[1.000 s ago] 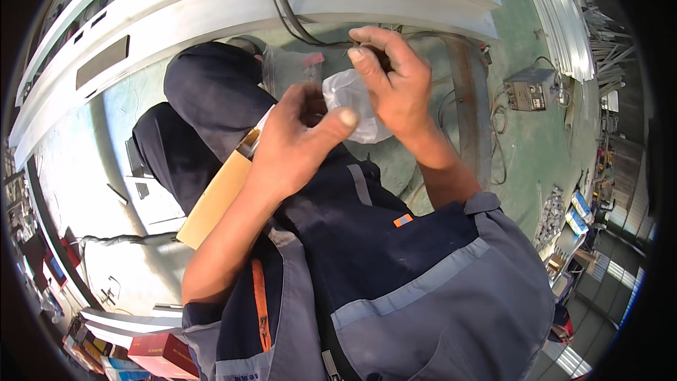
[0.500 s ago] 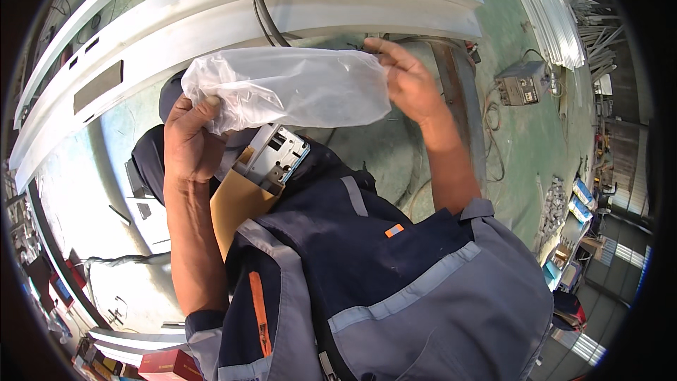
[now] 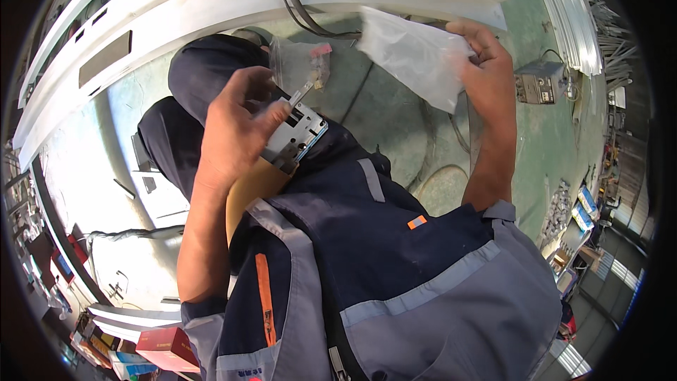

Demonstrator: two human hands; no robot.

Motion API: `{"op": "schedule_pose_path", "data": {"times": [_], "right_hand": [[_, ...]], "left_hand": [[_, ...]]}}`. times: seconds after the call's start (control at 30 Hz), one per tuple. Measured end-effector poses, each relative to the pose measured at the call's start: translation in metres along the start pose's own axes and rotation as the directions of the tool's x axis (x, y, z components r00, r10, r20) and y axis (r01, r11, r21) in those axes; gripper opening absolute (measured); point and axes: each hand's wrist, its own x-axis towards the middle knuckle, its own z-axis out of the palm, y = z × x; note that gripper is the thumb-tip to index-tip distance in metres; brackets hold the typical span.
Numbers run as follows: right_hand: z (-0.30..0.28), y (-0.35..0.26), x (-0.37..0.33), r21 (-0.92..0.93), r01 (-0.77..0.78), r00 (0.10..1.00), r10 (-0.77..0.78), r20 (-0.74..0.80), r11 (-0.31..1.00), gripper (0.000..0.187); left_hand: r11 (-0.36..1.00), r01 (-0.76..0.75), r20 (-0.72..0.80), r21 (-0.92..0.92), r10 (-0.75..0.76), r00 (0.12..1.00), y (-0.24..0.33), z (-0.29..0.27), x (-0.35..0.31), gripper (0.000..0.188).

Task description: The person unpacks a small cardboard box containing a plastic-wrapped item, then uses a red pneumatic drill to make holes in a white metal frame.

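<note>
My right hand [image 3: 488, 74] is closed on one end of a clear plastic bag [image 3: 412, 53], which it holds out to the right above the floor. My left hand [image 3: 238, 123] has thumb and fingers apart, right beside a silver metal lock case [image 3: 305, 129] with holes and slots. A narrow metal strip [image 3: 301, 93] sticks up from the case near my thumb. The case protrudes from a brown cardboard box [image 3: 252, 185] resting against my lap. Past my knee, on the floor, lies another clear bag [image 3: 300, 63] holding small brass-coloured pieces and a red patch.
Long white metal profiles [image 3: 233, 1] with cut-outs cross the far side. A dark cable [image 3: 303, 17] hangs over them. At the right stand a grey power unit [image 3: 537, 85] and a stack of long pale strips [image 3: 568, 17]. A red box [image 3: 168, 349] is at the lower left.
My left hand has let go of the plastic bag and moved over to the lock case. My right hand has carried the bag off to the right, uncovering the second bag.
</note>
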Motion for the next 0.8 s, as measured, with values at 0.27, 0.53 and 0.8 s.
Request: {"op": "schedule_pose_path", "data": {"times": [0.27, 0.53, 0.8], "right_hand": [[0.144, 0.047, 0.001, -0.554, 0.27, 0.955, -0.146, 0.258, 0.788, 0.035], [0.169, 0.028, -0.002, -0.414, 0.414, 0.902, -0.304, 0.306, 0.811, 0.042], [0.156, 0.013, -0.027, -0.258, 0.546, 0.834, -0.489, 0.255, 0.797, 0.051]], "left_hand": [[0.99, -0.117, 0.096, 0.08, 0.109, 0.989, 0.006, 0.022, 0.038, 0.059], [0.95, -0.173, 0.152, 0.26, 0.137, 0.979, -0.016, 0.014, 0.065, 0.047], [0.89, -0.341, 0.163, 0.304, 0.304, 0.939, -0.026, 0.007, 0.061, 0.015]]}}
